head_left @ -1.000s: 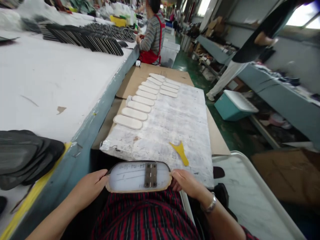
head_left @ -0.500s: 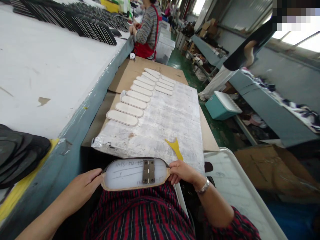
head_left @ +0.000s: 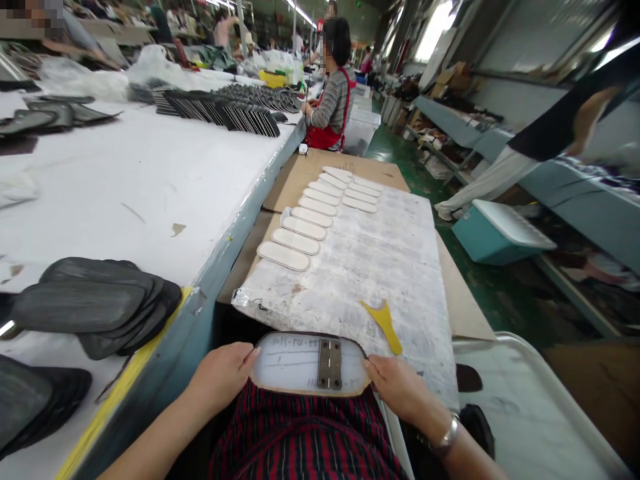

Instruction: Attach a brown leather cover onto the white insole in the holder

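Both hands — left hand (head_left: 223,375), right hand (head_left: 400,390) — grip the hinged template (head_left: 310,363) by its ends, fingertips hidden underneath.

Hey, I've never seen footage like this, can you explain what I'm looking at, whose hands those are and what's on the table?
The view comes from a camera worn on a person's head, looking down at their own bare hands. The left hand and right hand grip the two ends of a flat oval template with a metal hinge across its middle, held over the lap. Ahead lies a stained white board bearing rows of pale oval pieces and a yellow scraper. Dark insoles are stacked on the big table at left. Another person works farther along.
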The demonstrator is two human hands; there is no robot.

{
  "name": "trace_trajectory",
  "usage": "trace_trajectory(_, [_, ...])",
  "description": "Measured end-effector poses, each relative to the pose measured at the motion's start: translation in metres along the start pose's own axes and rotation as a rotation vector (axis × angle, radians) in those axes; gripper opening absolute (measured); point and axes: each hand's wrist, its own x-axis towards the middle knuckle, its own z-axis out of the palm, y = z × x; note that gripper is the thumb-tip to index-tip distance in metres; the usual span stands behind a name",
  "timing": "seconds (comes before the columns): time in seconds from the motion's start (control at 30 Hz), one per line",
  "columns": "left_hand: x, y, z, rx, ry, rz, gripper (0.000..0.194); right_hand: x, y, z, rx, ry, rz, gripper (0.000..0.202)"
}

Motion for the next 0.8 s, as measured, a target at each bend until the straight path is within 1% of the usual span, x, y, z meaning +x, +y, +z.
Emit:
trace_trajectory(0.17, [0.001, 0.004, -0.003, 0.053, -0.004, 0.004, 0.041, 0.004, 0.006, -0.002, 0.076, -0.052, -0.021, 0.04])
trace_trajectory(0.33, [0.003, 0.0, -0.01, 0.11, -0.003, 0.106, 0.044, 0.01, 0.016, 0.002, 0.287, -0.175, -0.031, 0.036])
trace_trajectory(0.37, [0.004, 0.0, -0.012, 0.132, -0.015, 0.118, 0.045, 0.011, 0.017, 0.001, 0.317, -0.2, -0.033, 0.036])
trace_trajectory(0.4, [0.005, -0.001, -0.014, 0.156, -0.032, 0.116, 0.045, 0.012, 0.017, 0.0, 0.301, -0.213, -0.049, 0.038])
trace_trajectory(0.47, [0.01, 0.0, -0.018, 0.182, -0.029, 0.1, 0.042, 0.013, 0.014, -0.007, 0.143, -0.182, -0.1, 0.044])
trace_trajectory(0.53, [0.02, 0.004, -0.022, 0.153, 0.036, 0.114, 0.045, 0.017, 0.007, -0.015, -0.017, -0.062, -0.159, 0.049])
trace_trajectory(0.6, [0.033, 0.01, -0.023, 0.092, 0.077, 0.21, 0.051, 0.024, -0.004, -0.02, -0.06, 0.088, -0.227, 0.054])
trace_trajectory(0.63, [0.04, 0.013, -0.024, 0.067, 0.064, 0.27, 0.048, 0.028, -0.01, -0.02, -0.05, 0.125, -0.269, 0.054])
trace_trajectory(0.7, [0.052, 0.019, -0.024, 0.04, -0.001, 0.368, 0.038, 0.039, -0.02, -0.017, -0.062, 0.128, -0.359, 0.045])
trace_trajectory(0.8, [0.061, 0.022, -0.024, 0.013, -0.061, 0.436, 0.036, 0.051, -0.026, -0.007, -0.058, 0.095, -0.436, 0.043])
